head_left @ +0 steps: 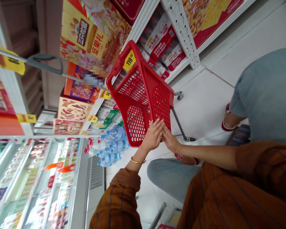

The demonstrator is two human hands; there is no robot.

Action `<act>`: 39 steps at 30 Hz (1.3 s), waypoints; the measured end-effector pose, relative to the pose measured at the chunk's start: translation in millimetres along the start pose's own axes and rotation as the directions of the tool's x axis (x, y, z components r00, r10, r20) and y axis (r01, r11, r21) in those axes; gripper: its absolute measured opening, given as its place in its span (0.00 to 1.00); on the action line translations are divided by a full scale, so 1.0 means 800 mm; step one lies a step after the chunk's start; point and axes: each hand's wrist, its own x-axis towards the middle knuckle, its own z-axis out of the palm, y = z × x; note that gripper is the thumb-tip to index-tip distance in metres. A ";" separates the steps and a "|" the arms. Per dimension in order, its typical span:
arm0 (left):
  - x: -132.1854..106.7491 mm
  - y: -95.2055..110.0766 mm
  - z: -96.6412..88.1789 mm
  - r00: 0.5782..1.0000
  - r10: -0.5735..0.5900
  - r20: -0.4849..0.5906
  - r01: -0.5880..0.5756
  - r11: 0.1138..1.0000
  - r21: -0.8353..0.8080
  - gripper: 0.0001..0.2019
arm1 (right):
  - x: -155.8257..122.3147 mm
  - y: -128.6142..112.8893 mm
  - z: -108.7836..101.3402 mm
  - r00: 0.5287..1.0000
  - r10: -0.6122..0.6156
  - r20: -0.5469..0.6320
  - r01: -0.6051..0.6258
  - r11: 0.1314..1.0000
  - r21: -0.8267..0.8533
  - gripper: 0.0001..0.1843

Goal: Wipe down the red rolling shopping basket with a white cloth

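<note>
On a supermarket's white tile floor (205,108), left hand (153,136) and right hand (170,141) lie open against a red plastic basket (139,98).

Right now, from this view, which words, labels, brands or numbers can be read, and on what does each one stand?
"119.00" on the yellow price tag beside the rim of the red plastic shopping basket.
"坚果礼" on the gold gift box.
The brand name on the dark panel of that box: too blurred to read with certainty.
The other yellow shelf tags and the print on the white bags: too small or blurred to read.
</note>
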 end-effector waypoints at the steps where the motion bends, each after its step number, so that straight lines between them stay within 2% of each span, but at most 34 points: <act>1: 0.000 0.000 0.000 1.000 -0.003 0.001 0.003 1.000 0.006 0.24 | -0.002 0.006 -0.001 0.999 -0.037 0.012 0.037 0.999 -0.002 0.35; 5: 0.000 -0.002 0.002 1.000 0.000 -0.020 0.001 0.999 0.036 0.22 | -0.006 0.030 -0.008 0.988 -0.143 0.056 0.144 0.990 -0.006 0.35; 9: -0.001 -0.001 0.004 0.998 0.011 -0.057 -0.007 0.997 0.074 0.18 | -0.011 0.045 -0.014 0.978 -0.191 0.086 0.191 0.982 0.003 0.33; 13: 0.001 0.001 0.003 0.997 0.001 -0.076 0.006 0.996 0.093 0.15 | -0.020 0.059 -0.022 0.976 -0.165 0.139 0.170 0.985 -0.027 0.32; 18: 0.006 0.003 0.002 0.997 -0.009 -0.081 0.017 0.995 0.098 0.12 | -0.040 0.082 -0.043 0.986 -0.105 0.128 0.112 0.993 -0.045 0.34; 21: 0.010 0.005 0.002 0.996 -0.004 -0.089 0.012 0.996 0.094 0.11 | -0.039 0.077 -0.050 0.992 -0.033 0.122 0.041 0.997 -0.064 0.36; 26: 0.016 0.014 0.002 0.994 0.025 -0.105 -0.016 0.996 0.085 0.11 | -0.004 0.027 -0.040 0.999 0.034 -0.020 -0.034 0.999 -0.019 0.32; 29: 0.017 0.019 0.003 0.995 0.013 -0.098 -0.005 0.997 0.077 0.11 | 0.011 0.009 -0.034 0.996 0.019 -0.087 -0.020 1.000 -0.012 0.32; 35: 0.011 0.024 0.001 0.998 -0.022 -0.063 0.027 0.996 0.086 0.11 | -0.007 0.035 -0.043 0.995 -0.090 0.051 0.090 0.996 0.001 0.36; 39: 0.009 0.027 -0.002 0.998 -0.010 -0.060 0.017 0.993 0.113 0.11 | -0.016 0.055 -0.044 0.990 -0.112 0.082 0.113 0.994 -0.009 0.37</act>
